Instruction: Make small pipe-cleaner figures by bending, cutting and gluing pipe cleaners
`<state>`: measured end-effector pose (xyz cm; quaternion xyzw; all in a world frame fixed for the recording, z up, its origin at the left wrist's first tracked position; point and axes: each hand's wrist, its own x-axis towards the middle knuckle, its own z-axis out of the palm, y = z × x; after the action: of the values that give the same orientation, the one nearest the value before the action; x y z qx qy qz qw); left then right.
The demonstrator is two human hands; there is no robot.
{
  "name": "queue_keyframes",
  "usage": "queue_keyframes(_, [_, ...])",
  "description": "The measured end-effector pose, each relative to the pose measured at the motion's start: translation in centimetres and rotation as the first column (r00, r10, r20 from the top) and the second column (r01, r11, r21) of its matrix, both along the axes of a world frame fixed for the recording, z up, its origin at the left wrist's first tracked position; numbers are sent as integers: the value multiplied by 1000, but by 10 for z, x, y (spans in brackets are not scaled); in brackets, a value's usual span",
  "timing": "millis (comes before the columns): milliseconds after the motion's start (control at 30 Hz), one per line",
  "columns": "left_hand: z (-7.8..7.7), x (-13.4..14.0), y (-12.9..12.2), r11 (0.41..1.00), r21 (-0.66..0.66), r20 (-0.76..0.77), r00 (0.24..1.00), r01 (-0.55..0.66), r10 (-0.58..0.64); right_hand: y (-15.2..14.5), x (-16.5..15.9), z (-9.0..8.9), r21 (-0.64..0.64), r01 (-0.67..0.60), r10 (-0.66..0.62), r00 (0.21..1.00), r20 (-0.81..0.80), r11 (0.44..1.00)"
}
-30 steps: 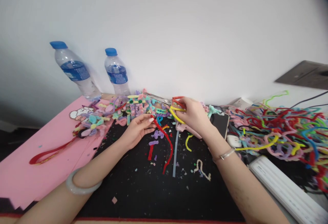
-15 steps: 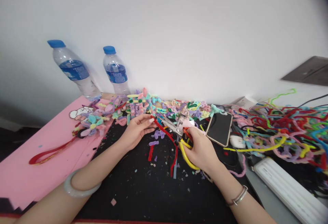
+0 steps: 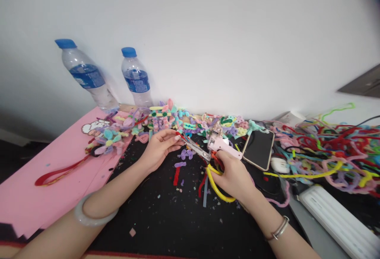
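Right hand (image 3: 234, 176) grips scissors (image 3: 204, 158) (blades toward left hand (image 3: 158, 148)).

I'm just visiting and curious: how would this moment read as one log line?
left hand: pinches end of red pipe cleaner | right hand: grips yellow-handled scissors, blades at that end | nearby: pink glue gun, phone

A pair of scissors (image 3: 204, 160) with yellow and red loop handles lies low over the black mat, its metal blades pointing up-left and closed around a red pipe cleaner (image 3: 180, 136). That fuzzy red piece is short at the blade tips; whether the red strand (image 3: 202, 184) below the handles belongs to it cannot be told.
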<state>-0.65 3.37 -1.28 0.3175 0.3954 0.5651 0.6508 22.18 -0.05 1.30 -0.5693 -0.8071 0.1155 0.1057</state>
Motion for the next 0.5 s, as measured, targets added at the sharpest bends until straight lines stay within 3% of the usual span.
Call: queue_keyframes(500, [3, 2, -3, 999, 46, -97, 995, -21, 25, -2, -1, 2, 58, -10, 9, 1000, 20, 998])
